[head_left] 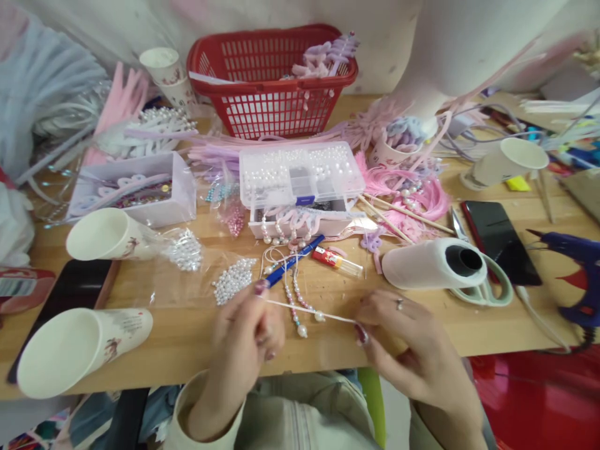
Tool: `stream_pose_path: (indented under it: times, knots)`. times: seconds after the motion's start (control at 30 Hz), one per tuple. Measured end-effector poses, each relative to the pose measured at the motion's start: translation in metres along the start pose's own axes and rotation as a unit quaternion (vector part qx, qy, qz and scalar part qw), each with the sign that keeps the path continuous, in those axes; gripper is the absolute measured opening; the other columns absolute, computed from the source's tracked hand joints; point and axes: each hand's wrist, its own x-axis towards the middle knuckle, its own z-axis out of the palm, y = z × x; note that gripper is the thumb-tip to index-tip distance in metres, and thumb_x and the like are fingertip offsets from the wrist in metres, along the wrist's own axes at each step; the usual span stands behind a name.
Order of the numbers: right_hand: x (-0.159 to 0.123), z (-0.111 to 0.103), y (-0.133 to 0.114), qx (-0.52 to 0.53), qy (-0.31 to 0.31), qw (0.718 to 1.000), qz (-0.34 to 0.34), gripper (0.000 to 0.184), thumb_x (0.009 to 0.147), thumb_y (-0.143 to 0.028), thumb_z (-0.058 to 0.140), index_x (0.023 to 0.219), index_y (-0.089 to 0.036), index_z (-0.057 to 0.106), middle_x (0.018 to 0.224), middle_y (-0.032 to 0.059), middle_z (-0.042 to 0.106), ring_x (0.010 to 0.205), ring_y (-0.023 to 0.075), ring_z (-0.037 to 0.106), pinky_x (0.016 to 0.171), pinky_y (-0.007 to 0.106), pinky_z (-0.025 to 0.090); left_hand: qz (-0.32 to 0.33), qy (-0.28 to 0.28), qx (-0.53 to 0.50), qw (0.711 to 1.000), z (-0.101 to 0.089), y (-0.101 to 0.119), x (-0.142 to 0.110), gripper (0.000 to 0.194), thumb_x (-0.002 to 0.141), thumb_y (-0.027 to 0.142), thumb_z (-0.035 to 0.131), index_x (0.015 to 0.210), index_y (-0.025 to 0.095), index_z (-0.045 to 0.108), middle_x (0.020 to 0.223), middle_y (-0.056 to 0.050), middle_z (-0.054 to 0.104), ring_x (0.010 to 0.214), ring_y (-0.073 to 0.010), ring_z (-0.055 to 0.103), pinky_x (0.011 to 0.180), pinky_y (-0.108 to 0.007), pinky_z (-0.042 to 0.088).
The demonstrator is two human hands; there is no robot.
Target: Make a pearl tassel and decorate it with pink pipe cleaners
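A white thread [312, 309] runs taut between my two hands above the table's front edge. My left hand [248, 331] is closed, pinching one end near the thumb. The other end is pinched in my right hand [403, 344], which wears a ring. Just behind the thread lie beaded strands [296, 305] of pink and white pearls, each ending in a larger pearl. A blue pen [293, 261] and a lighter [336, 261] rest beyond them. Left of these, loose white pearls [234, 279] spread over a clear plastic bag.
A spool of white thread [431, 264] lies at right with green-handled scissors [497, 284], a phone [501, 240] and a glue gun [576, 269]. Paper cups [126, 340] lie tipped at left. Behind stand a clear bead case [302, 175] and a red basket [276, 106].
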Motion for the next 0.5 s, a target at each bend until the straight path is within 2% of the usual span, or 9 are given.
stream_pose_path:
  times: [0.07, 0.13, 0.27, 0.37, 0.5]
  knots:
    - [-0.012, -0.011, 0.008, -0.081, 0.037, 0.996, 0.014, 0.012, 0.088, -0.011, 0.059, 0.089, -0.023, 0.060, 0.071, 0.0013, 0.064, 0.064, 0.0188, 0.059, 0.058, 0.030, 0.044, 0.030, 0.047, -0.062, 0.997, -0.002, 0.011, 0.003, 0.053, 0.089, 0.039, 0.070, 0.051, 0.021, 0.039, 0.042, 0.010, 0.024, 0.036, -0.0056, 0.013, 0.034, -0.017, 0.028]
    - [-0.021, -0.019, 0.012, -0.140, 0.063, 0.988, 0.032, 0.013, 0.088, -0.010, 0.059, 0.091, -0.022, 0.062, 0.073, 0.0018, 0.066, 0.062, 0.0176, 0.060, 0.056, 0.028, 0.045, 0.053, 0.083, -0.101, 0.990, -0.004, 0.020, 0.005, 0.050, 0.092, 0.031, 0.064, 0.050, 0.021, 0.039, 0.042, 0.010, 0.024, 0.037, -0.0066, 0.008, 0.032, -0.017, 0.028]
    - [-0.029, -0.016, 0.008, -0.166, 0.071, 0.982, 0.056, 0.012, 0.090, -0.013, 0.057, 0.088, -0.021, 0.067, 0.063, -0.0008, 0.059, 0.052, 0.0146, 0.053, 0.049, 0.027, 0.039, 0.088, 0.152, -0.165, 0.971, -0.005, 0.027, 0.003, 0.044, 0.093, 0.019, 0.054, 0.052, 0.021, 0.042, 0.043, 0.009, 0.027, 0.039, -0.0088, 0.006, 0.031, -0.015, 0.028]
    - [-0.029, -0.006, 0.007, -0.167, 0.078, 0.980, 0.077, 0.014, 0.094, -0.016, 0.057, 0.090, -0.020, 0.070, 0.059, -0.0024, 0.056, 0.050, 0.0138, 0.051, 0.048, 0.026, 0.038, 0.101, 0.168, -0.180, 0.964, -0.005, 0.029, 0.000, 0.041, 0.094, 0.017, 0.051, 0.054, 0.021, 0.043, 0.044, 0.009, 0.028, 0.040, -0.0094, 0.006, 0.031, -0.015, 0.026]
    - [-0.027, 0.000, 0.011, -0.204, 0.104, 0.967, 0.107, 0.017, 0.099, -0.023, 0.058, 0.099, -0.019, 0.074, 0.063, -0.0001, 0.063, 0.052, 0.0155, 0.056, 0.051, 0.028, 0.041, 0.106, 0.165, -0.127, 0.972, -0.009, 0.027, -0.005, 0.046, 0.097, 0.023, 0.050, 0.052, 0.021, 0.044, 0.044, 0.008, 0.027, 0.039, -0.0093, 0.010, 0.032, -0.017, 0.027]
